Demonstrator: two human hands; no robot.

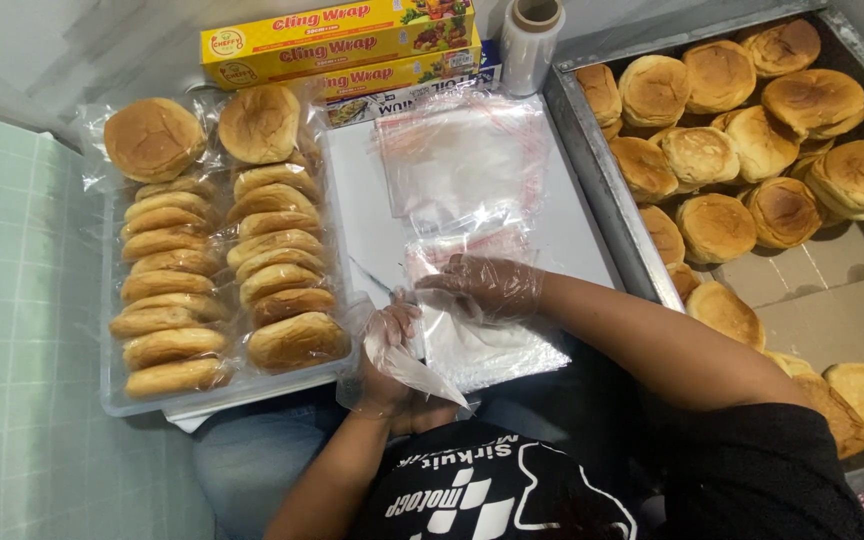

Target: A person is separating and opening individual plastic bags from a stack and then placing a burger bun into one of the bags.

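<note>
Both hands wear loose plastic gloves: the left hand (389,345) is closed on a clear plastic bag (422,375), pinching it near the mouth, while the right hand (484,285) rests half-open, fingers spread, on the stack of bags (482,345) just beyond the left. The bag looks feather-light, limp and slippery (glove on film); an edge pinch seems surest. Bagged buns (222,245) lie further left.
</note>
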